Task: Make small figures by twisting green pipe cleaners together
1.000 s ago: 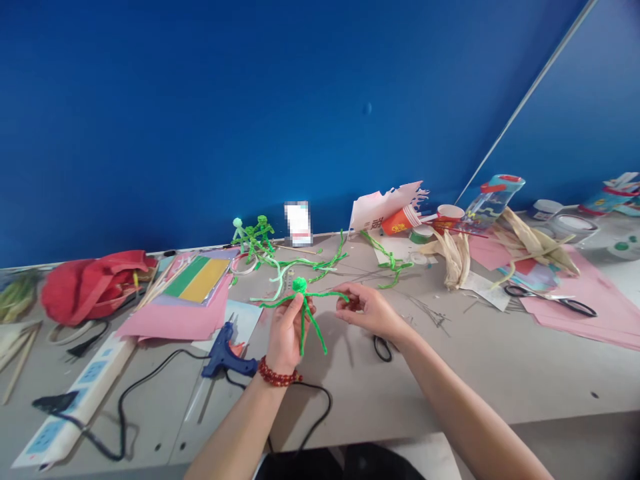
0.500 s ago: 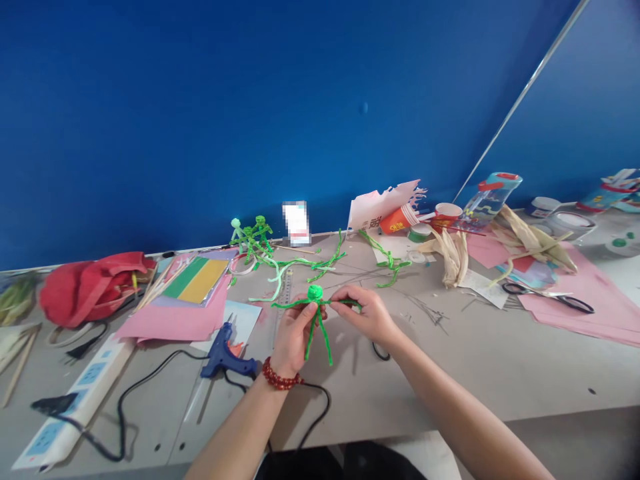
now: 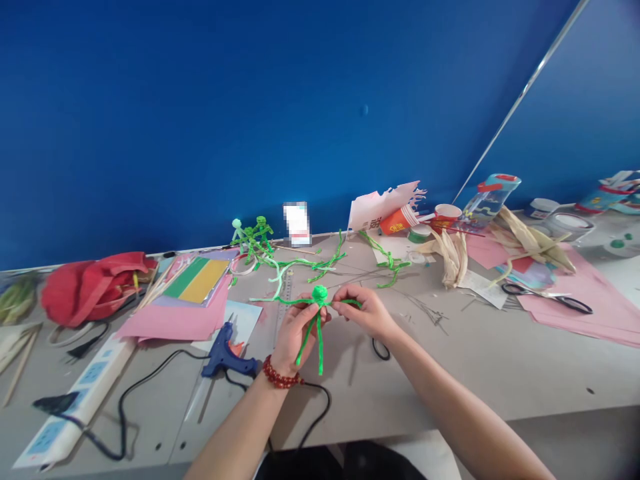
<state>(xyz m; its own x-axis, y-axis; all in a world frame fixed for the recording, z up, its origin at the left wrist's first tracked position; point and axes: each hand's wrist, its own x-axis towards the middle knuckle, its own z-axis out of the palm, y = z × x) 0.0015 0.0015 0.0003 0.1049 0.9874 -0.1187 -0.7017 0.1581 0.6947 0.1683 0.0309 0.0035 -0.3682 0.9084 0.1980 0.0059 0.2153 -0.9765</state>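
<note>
Between my hands, above the grey table, is a bright green pipe-cleaner figure (image 3: 319, 294) with a round coiled head, two arms out sideways and two legs hanging down. My left hand (image 3: 296, 331) is closed on its body just under the head, thumb in front. With fingertips pinched, my right hand (image 3: 367, 309) grips the figure's right-side arm, whose end sticks out past the fingers. Behind them lie loose green twisted pipe cleaners (image 3: 327, 267). Several finished-looking green figures (image 3: 257, 233) stand by the wall at the back left.
A blue glue gun (image 3: 227, 353) with a black cord lies left of my left hand, near a white power strip (image 3: 75, 403). Pink paper (image 3: 175, 323) and a red bag (image 3: 90, 287) are farther left. Scissors (image 3: 550, 297), corn husks (image 3: 453, 257) and paper cups (image 3: 400, 219) lie right.
The figure has shifted slightly right and turned, its legs now swung to the left. My right hand keeps its pinch on the arm; the left hand barely moves.
</note>
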